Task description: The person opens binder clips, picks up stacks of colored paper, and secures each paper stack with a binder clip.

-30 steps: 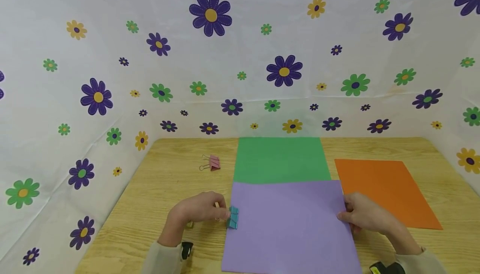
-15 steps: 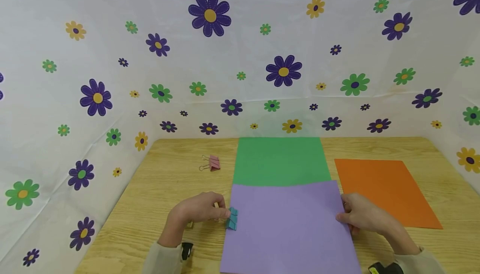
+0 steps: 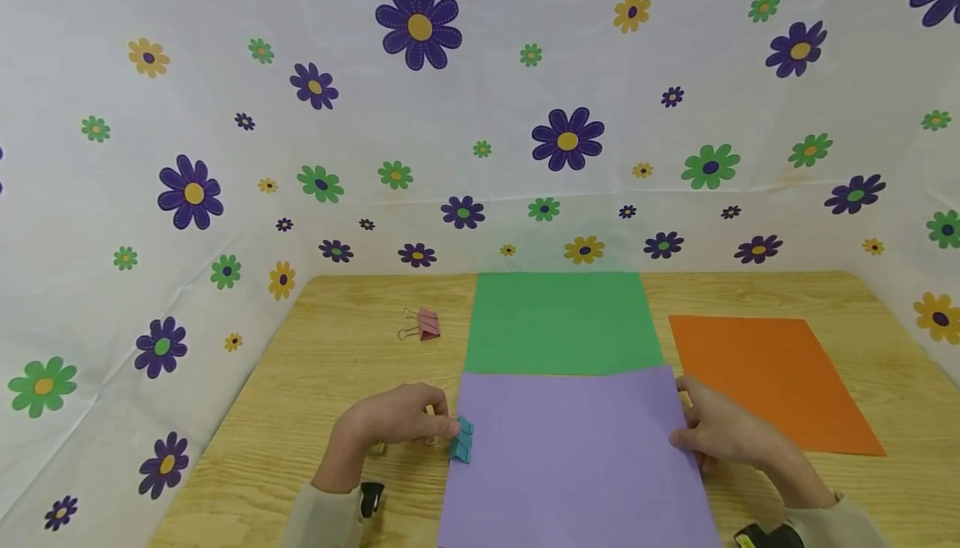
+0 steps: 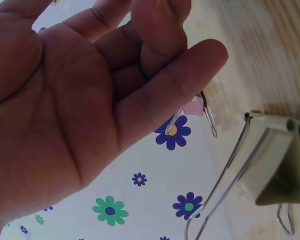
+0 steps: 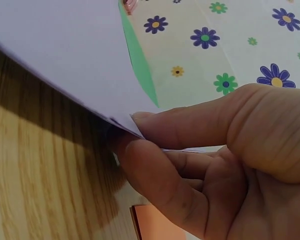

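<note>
A sheet of purple paper (image 3: pixel 570 460) lies before me, with a teal binder clip (image 3: pixel 461 440) on its left edge. My left hand (image 3: pixel 401 416) holds the clip with thumb and curled fingers; in the left wrist view the left hand (image 4: pixel 90 100) hides that clip. On the right edge of the sheet, my right hand (image 3: pixel 723 427) pinches the paper between thumb and fingers. The right wrist view shows the right hand (image 5: pixel 205 155) with the edge slightly raised off the table. Behind the purple sheet, green paper (image 3: pixel 562 323) is partly covered by it.
Orange paper (image 3: pixel 772 381) lies to the right on the wooden table (image 3: pixel 337 331). A pink binder clip (image 3: pixel 427 324) stands beyond my left hand. Close by that wrist is an olive binder clip (image 4: pixel 277 160), mostly hidden in the head view. A flowered sheet hangs around the table.
The purple paper has slid slightly toward me and left, with the teal clip and both hands, uncovering a little more green paper.
</note>
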`<state>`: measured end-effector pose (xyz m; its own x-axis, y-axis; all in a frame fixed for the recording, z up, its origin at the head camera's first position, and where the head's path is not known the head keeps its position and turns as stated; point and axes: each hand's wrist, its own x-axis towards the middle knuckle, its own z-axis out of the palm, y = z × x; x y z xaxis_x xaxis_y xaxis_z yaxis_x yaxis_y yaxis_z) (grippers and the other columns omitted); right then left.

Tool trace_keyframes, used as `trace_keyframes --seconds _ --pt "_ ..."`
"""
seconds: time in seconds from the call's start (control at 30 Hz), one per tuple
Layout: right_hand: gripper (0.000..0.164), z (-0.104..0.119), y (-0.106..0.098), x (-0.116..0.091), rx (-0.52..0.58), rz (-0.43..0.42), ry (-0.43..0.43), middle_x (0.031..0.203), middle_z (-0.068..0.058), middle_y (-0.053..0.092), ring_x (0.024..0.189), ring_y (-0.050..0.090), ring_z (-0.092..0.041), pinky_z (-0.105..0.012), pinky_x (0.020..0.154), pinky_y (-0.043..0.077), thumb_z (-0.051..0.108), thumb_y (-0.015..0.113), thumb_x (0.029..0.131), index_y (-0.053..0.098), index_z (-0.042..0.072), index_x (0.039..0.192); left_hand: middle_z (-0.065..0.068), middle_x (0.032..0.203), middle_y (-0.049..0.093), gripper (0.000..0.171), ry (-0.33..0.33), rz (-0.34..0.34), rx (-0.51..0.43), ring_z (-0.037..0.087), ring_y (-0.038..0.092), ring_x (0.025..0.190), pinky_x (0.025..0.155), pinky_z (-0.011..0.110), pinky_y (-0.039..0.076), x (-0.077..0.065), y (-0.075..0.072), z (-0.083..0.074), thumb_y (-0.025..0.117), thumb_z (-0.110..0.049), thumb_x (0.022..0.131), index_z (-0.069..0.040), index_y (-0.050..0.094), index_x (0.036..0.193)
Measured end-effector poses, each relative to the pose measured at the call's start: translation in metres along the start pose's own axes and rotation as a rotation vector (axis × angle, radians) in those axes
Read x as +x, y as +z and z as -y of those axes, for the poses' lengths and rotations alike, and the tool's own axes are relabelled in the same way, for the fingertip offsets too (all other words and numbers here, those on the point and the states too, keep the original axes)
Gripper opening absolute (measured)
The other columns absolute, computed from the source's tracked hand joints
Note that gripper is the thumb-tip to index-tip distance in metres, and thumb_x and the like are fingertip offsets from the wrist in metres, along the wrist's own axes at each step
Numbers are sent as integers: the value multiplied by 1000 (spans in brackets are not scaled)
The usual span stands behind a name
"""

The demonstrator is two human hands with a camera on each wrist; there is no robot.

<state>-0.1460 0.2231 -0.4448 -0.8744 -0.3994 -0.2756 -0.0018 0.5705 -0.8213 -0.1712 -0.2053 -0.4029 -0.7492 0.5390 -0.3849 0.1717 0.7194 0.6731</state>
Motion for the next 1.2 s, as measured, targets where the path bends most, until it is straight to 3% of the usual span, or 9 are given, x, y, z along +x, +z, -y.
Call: trace_keyframes --seconds 0.2,0.33,0.63,0.97,1.2 --pt "91 0 0 1 6 6 -5 66 -9 62 48 56 -22 -34 44 51 -4 67 88 2 -7 152 5 72 61 24 -7 -7 10 14 50 65 58 29 39 0 0 0 66 -28 96 -8 62 84" --pt "95 1 0 2 9 8 2 66 -9 61 47 55 -20 -34 44 50 -5 65 89 -3 -1 155 3 71 60 25 -9 -8 13 13 49 65 57 28 38 -1 0 0 66 -28 96 -8 62 82" --pt "67 -2 2 1 -12 16 -30 61 -7 56 48 54 -19 -34 45 51 -5 65 89 29 -11 146 0 67 51 31 31 16 10 12 42 61 54 28 34 -1 0 2 60 -23 100 -8 54 73" --pt "63 -2 3 2 -44 18 -22 60 -5 55 48 52 -18 -31 45 48 -4 64 90 33 -13 144 -1 62 47 34 14 23 30 12 43 57 52 28 33 2 4 4 54 -22 102 -7 51 71" --pt "64 -1 3 2 -54 12 -4 60 -5 54 48 52 -18 -30 44 47 -4 65 89 34 -14 144 6 68 60 31 -13 -2 49 16 53 60 54 29 37 2 4 -1 54 -20 102 -3 55 76"
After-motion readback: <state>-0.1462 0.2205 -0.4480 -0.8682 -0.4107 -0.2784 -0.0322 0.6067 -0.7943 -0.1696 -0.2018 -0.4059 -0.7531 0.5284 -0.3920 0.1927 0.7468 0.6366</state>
